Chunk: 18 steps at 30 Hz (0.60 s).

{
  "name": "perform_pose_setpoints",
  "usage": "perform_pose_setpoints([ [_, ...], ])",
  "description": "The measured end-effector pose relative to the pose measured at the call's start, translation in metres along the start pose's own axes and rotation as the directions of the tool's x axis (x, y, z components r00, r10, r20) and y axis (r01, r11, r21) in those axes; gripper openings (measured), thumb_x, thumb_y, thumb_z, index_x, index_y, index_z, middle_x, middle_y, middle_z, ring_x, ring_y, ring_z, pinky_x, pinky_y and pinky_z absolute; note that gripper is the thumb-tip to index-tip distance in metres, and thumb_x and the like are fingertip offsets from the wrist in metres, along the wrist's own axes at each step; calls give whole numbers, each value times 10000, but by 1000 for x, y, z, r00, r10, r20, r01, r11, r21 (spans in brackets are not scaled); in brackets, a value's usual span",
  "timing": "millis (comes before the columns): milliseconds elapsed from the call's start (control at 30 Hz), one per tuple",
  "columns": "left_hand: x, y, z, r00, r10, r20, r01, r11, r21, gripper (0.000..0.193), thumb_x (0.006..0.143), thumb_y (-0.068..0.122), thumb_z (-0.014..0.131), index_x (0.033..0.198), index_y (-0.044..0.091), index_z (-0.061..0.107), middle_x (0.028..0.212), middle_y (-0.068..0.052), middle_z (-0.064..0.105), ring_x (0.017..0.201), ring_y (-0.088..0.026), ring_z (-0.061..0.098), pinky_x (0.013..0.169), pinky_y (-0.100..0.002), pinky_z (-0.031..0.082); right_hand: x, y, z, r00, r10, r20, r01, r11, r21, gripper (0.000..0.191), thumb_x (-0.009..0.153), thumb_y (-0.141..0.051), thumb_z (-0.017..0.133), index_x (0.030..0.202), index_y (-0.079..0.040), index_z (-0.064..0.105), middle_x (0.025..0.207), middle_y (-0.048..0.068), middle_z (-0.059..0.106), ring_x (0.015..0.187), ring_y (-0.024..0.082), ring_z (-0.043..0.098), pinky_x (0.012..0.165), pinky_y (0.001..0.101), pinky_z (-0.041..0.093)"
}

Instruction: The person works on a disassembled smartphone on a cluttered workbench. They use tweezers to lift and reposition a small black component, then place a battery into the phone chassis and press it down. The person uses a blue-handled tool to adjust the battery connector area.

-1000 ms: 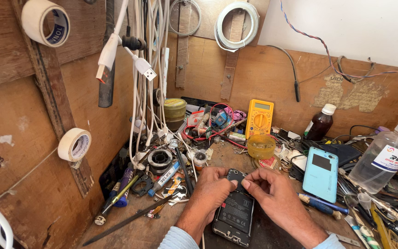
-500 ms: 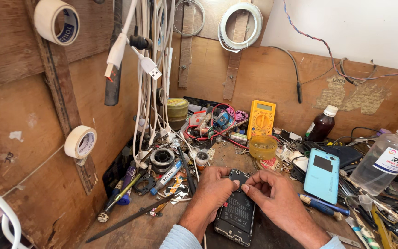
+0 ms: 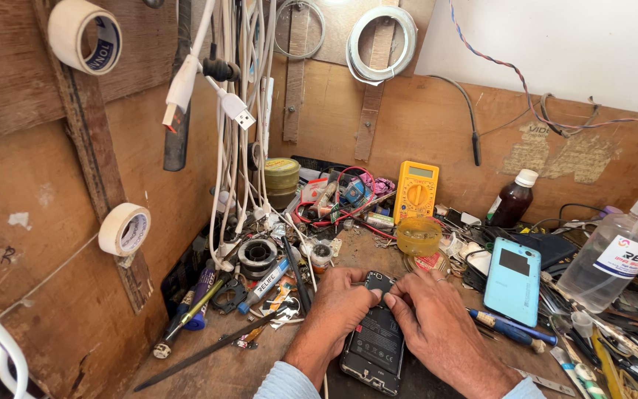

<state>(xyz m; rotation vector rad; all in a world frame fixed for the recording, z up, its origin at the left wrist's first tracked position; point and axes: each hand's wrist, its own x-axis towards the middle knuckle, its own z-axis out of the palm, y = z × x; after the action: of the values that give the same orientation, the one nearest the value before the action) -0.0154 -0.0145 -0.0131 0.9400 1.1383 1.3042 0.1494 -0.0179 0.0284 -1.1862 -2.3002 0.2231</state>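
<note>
An opened black smartphone lies back-up on the wooden bench, its battery and boards exposed. My left hand rests on its upper left edge with the fingertips pressed against the top of the phone. My right hand covers the upper right edge, thumb and forefinger pinched at the same spot near the top. Both sets of fingers meet at the phone's upper end; whatever small part sits between them is hidden.
A light blue phone back cover lies right of my hands. Behind are a yellow multimeter, a small yellow bowl, a brown bottle and a clear spray bottle. Screwdrivers, a solder spool and hanging cables crowd the left.
The view has shifted slightly. My hands stay at the top of the phone, with the fingertips drawn a little closer together.
</note>
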Motion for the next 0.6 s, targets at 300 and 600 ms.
perform_pose_setpoints([
  [300,-1,3,2,999,-13,-31,14,1000,28,238,788,-23,657,1000,-68,757,763,-101,735,605,-144,663,530,-295,528,7,19,3,999,43,27,-47,990,135,185,881,-221,682,872,-39,709,847,92,702,860,250,648,809,406,481],
  [600,1,1,2,999,-17,-29,18,1000,25,219,797,-13,658,982,-67,763,764,-96,730,605,-142,654,534,-295,526,15,15,-1,969,233,86,-243,961,133,260,831,-323,813,874,-75,746,703,46,729,662,176,656,628,344,520],
])
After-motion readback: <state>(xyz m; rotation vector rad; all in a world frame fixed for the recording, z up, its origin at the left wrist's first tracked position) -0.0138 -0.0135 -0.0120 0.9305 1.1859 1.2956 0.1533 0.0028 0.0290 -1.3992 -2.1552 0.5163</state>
